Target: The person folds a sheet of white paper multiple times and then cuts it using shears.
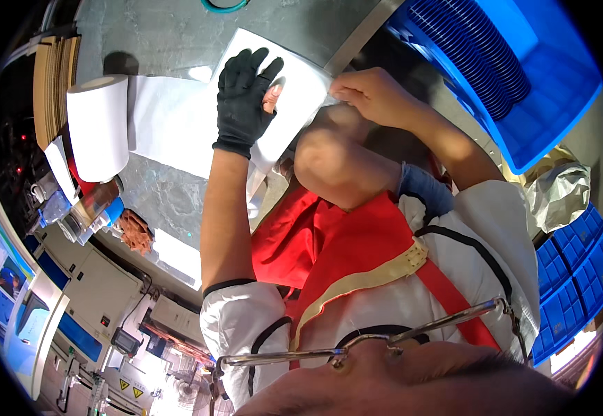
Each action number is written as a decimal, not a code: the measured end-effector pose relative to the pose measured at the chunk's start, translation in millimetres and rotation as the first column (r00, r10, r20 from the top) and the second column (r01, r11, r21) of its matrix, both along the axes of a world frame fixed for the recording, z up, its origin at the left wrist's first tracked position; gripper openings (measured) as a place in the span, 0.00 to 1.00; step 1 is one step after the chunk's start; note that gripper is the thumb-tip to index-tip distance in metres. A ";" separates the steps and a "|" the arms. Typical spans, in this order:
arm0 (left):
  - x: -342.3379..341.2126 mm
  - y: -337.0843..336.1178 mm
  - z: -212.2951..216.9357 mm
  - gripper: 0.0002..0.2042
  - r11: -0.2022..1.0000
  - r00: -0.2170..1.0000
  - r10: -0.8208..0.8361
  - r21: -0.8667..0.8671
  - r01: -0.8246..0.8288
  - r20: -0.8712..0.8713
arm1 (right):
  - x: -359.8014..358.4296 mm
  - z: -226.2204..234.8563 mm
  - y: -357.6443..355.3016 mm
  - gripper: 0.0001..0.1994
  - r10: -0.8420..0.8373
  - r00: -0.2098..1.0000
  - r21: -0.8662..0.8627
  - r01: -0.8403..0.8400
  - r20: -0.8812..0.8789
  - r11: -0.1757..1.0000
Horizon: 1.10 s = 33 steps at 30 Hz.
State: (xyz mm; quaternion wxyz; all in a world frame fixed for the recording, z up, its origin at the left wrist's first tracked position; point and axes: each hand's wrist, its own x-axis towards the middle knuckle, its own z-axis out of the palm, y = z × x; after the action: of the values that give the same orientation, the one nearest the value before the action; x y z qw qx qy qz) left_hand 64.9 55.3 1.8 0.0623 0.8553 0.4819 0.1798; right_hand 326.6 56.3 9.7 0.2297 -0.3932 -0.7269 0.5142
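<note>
- Head view: white sheet point(305, 87) directly under the left fingers, its right edge at the right fingertips; sits on the grey table point(159, 45), near its edge
- Left hand point(246, 97): black glove, palm down on the sheet; fingers moderately spread, pointing away from the body; bare skin shows at the thumb side
- Right hand point(378, 93): bare; fingers narrow, bunched at the sheet's right edge; can't tell if they pinch it
- White strip point(170, 114): left of the gloved fingers, lying on the table; can't tell if it's one piece with the sheet
- White roll point(98, 132): farther left of the same fingers, at the strip's far end; cardboard stack point(55, 90) just beyond it
- Teal ring point(224, 7): ahead of the left fingertips, well apart, cut by the view's rim
- Bent knee point(326, 156): just nearer the body than the right fingers; red apron point(315, 236) below it
- Blue bin point(558, 90): right of the right fingers, well apart; dark ribbed rows point(471, 55) inside; crumpled bag point(561, 194) and blue crates point(579, 270) farther out, toward the body
</note>
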 end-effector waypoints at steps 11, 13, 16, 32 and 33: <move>-1.2 1.9 -0.2 0.16 1.000 1.000 -0.022 0.013 0.022 0.015 | -17.3 -2.7 -6.7 0.05 -0.015 0.999 -0.014 0.016 0.029 1.000; -1.3 3.1 -1.1 0.16 0.999 0.999 -0.027 0.026 0.027 0.025 | -16.1 -3.3 -9.1 0.05 -0.004 1.000 -0.010 0.004 0.009 1.000; 0.9 2.0 -0.4 0.14 0.998 0.999 0.008 0.054 -0.010 0.034 | -0.9 0.0 -7.9 0.06 0.036 0.999 -0.063 -0.036 -0.007 0.997; -2.1 2.8 -3.0 0.15 0.998 1.000 -0.003 0.070 0.001 0.031 | -4.8 -1.6 -16.5 0.05 0.046 0.998 -0.081 -0.050 -0.048 0.995; -2.1 2.6 -3.6 0.15 0.998 0.999 -0.001 0.068 -0.003 0.048 | -0.9 -0.4 -16.4 0.05 0.060 0.998 -0.095 -0.063 -0.030 0.994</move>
State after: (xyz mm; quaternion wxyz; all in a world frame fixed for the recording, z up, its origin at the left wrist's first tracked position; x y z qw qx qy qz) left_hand 62.8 57.9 -1.7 0.0448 0.8521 0.4744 0.2167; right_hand 325.7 39.9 9.3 0.2045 -0.3742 -0.7098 0.5606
